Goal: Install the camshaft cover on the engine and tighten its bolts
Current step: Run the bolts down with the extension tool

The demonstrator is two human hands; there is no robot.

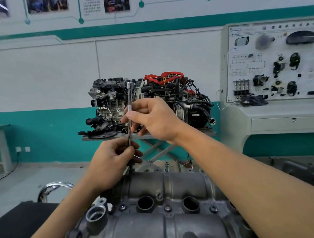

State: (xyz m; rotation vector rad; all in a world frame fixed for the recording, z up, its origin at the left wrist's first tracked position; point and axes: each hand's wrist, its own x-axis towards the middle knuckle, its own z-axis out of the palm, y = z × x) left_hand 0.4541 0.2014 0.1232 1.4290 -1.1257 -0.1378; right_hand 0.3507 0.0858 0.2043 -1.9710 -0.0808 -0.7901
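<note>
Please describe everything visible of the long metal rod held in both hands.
The metal rod is slim and chrome-like, with a thicker head on top and a knurled band below it. It stands almost upright above the far edge of the camshaft cover. The right hand pinches its middle; the left hand grips its lower end, hiding the tip.

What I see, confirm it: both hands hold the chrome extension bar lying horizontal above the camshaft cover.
Not horizontal. The head view shows the extension bar upright, the left hand gripping its lower end and the right hand pinching its middle, above the camshaft cover.
</note>
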